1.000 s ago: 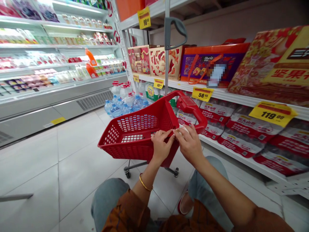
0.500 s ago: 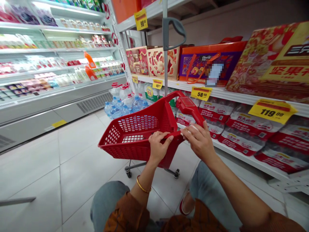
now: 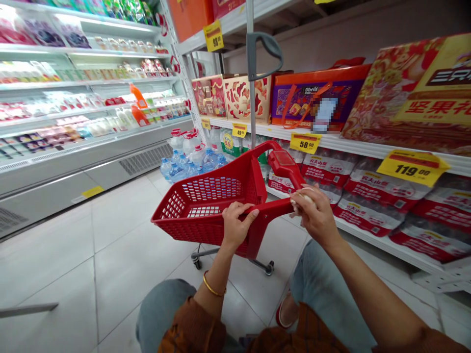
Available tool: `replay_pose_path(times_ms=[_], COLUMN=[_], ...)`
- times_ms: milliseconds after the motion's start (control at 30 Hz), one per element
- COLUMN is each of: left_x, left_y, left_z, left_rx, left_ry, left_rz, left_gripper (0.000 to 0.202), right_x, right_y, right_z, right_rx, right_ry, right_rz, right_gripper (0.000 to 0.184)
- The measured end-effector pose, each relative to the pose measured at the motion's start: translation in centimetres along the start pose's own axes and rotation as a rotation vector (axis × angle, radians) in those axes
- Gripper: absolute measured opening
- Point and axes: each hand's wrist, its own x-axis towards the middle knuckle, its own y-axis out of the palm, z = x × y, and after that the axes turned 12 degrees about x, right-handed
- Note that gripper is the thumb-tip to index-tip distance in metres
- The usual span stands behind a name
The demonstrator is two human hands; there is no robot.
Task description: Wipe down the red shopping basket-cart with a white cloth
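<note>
A red plastic shopping basket on wheels stands on the tiled floor in front of me, with a grey pull handle on an upright pole. My left hand is closed on the basket's near rim. My right hand is closed around a small white wad, maybe a cloth or tissue, pressed against the red carry handle at the basket's right side. I am crouched low, with my knees showing below.
Shelves on the right hold shrink-wrapped water bottle packs below and gift boxes above, with yellow price tags. Loose water bottles stand on the floor beyond the basket. A chilled display case lines the left.
My right hand has slid right along the basket's rim to the carry handle with the white wad. My left hand has stayed gripping the rim.
</note>
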Motion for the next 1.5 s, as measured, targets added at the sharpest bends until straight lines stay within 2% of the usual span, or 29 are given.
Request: replay_pose_path(times_ms=[133, 233, 333, 433, 533, 700, 900, 1000, 1100, 1200, 1333, 1400, 1500], left_x=[-0.1, -0.2, -0.3, -0.4, -0.5, -0.6, -0.6, -0.6, -1.0, -1.4, -1.5, -1.4, -1.3], left_y=[-0.4, -0.6, -0.8, -1.0, -1.3, -1.6, -1.9, -2.4, -2.9, -2.7, -0.7, 0.5, 1.6], left_z=[0.5, 0.6, 0.7, 0.8, 0.9, 1.1, 1.5, 1.6, 0.4, -2.6, -7.2, -8.6, -9.4], left_rx=[-0.004, -0.008, -0.001, 0.004, 0.007, -0.005, 0.004, 0.043, 0.226, 0.415, 0.371, 0.304, 0.222], left_ry=[0.004, 0.001, -0.004, 0.001, 0.016, 0.044, 0.048, 0.066, 0.101, 0.131, 0.229, 0.188, 0.084], left_rz=[0.004, 0.013, 0.020, 0.039, 0.049, 0.054, 0.065, 0.072, -0.006, -0.164, -0.138, -0.119, -0.125], left_gripper=[0.023, 0.023, 0.024, 0.024, 0.024, 0.024, 0.026, 0.024, 0.022, 0.026, 0.034, 0.033, 0.035], right_x=[0.1, 0.1, -0.2, -0.3, -0.2, 0.3, 1.2, 1.5, 1.6, 1.6, 1.7, 1.8, 2.0], right_y=[0.1, 0.9, 2.3, 3.3, 3.2, 1.8, 0.2, -0.2, -0.1, 0.4, 1.0, 1.2, 1.2], right_z=[0.7, 2.5, 4.6, 5.7, 5.5, 4.2, 3.3, 3.1, 3.2, 3.7, 4.7, 5.1, 5.4], right_rx=[0.044, -0.006, -0.092, -0.159, -0.200, -0.180, 0.065, 0.175, 0.210, 0.200, 0.179, 0.186, 0.212], right_ry=[0.048, 0.067, -0.004, -0.091, -0.144, -0.158, -0.029, -0.005, 0.031, 0.067, 0.054, 0.041, 0.010], right_rz=[-0.039, -0.080, -0.041, 0.010, 0.015, 0.053, 0.006, 0.023, 0.039, 0.015, -0.019, -0.039, -0.036], right_gripper=[0.032, 0.035, 0.038, 0.039, 0.037, 0.034, 0.022, 0.019, 0.019, 0.019, 0.021, 0.022, 0.022])
